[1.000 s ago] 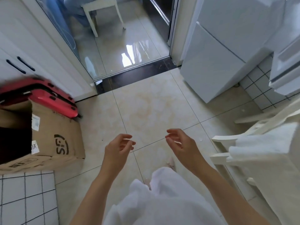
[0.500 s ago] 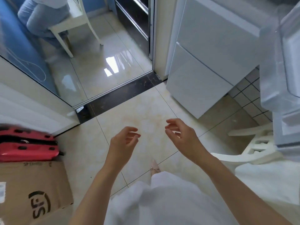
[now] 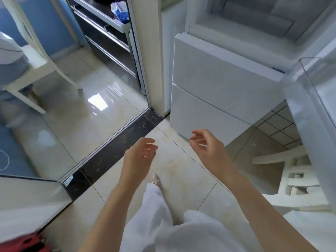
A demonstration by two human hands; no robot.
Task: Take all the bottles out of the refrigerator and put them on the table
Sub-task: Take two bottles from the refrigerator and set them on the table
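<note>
Reaching out with nothing in them, the left hand [image 3: 141,155] and right hand [image 3: 207,148] hang loosely curled, ready to grab, below the open fridge [image 3: 223,73]; no bottles show.

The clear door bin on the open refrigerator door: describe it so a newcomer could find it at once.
Start at the white refrigerator at upper right, then follow its open door down the right edge. The clear door bin juts from it, the only see-through piece among opaque white panels; no bottle shows in it.
</note>
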